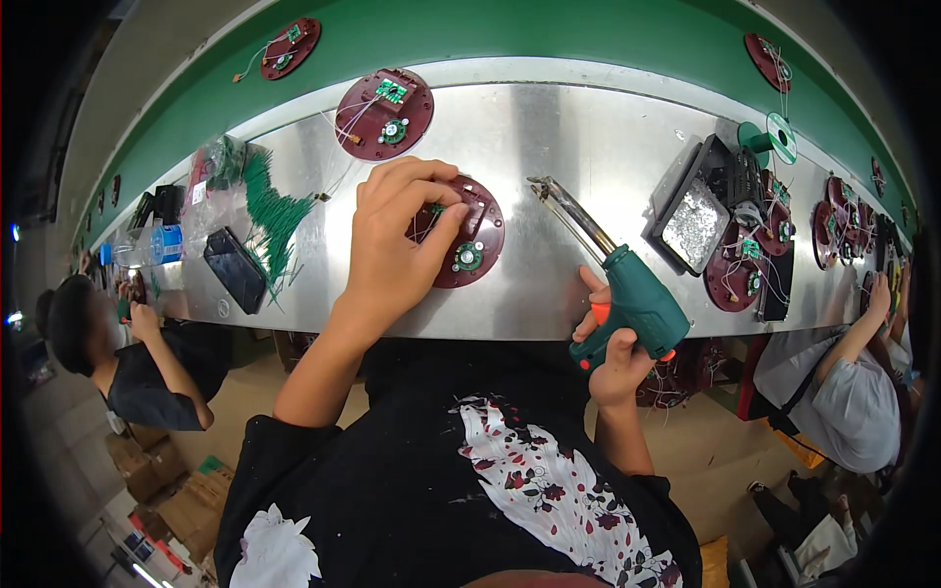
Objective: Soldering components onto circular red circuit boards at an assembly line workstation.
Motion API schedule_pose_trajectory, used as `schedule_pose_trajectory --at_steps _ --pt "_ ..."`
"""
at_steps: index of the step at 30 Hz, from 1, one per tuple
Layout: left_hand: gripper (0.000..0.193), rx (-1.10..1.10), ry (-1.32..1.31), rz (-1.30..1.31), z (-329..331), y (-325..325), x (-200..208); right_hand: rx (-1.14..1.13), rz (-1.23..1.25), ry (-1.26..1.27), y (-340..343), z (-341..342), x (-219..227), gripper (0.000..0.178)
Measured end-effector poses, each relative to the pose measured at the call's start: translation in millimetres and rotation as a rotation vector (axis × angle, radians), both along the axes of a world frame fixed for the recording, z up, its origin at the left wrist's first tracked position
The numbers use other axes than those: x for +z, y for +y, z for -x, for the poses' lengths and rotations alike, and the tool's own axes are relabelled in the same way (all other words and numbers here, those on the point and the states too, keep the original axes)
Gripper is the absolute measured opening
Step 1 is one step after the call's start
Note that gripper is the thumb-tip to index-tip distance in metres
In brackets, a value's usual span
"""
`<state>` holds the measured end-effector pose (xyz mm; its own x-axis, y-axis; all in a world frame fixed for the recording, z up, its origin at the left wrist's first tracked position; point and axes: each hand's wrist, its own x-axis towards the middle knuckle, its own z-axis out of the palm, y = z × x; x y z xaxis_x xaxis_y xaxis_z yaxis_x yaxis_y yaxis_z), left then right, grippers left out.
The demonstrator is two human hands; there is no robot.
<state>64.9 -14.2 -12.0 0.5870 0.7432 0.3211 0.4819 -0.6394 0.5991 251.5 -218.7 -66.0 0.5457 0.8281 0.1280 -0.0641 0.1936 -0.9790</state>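
Note:
My right hand point(616, 365) is wrapped round the grip of a green soldering gun point(642, 304) with an orange trigger. Its long metal tip points up and left, apart from the board. Over a round maroon disc point(480, 257) at the bench's middle, my left hand point(397, 240) bends down with thumb and fingers pinched together. What they hold is hidden behind the fingers. On that disc sit a small green round part point(469, 257) and thin wires, partly covered by my hand. A second maroon disc point(368, 132), with a green circuit board and white wires, lies just beyond.
Green wire pieces point(270, 211) lie at left beside a dark phone point(235, 269) and a plastic bottle point(147, 245). To the right are a black tray point(674, 186), a green solder spool point(781, 138) and several wired discs. People work at both sides; further discs lie on the green belt point(549, 29).

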Motion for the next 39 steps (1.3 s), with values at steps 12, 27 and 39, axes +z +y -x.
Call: schedule_pose_trajectory --at_steps 12,27,39 --pt "0.013 -0.027 -0.158 0.249 -13.4 -3.3 -25.2 0.008 0.093 -0.059 -0.1 6.5 10.7 0.075" --pt "0.017 -0.081 -0.197 0.361 -9.2 -1.8 -30.0 0.070 0.209 -0.057 -16.3 12.4 4.7 0.091" --pt "0.017 -0.093 -0.201 0.287 -9.4 -1.9 -32.8 0.084 0.212 -0.166 -13.4 8.6 7.5 0.085"
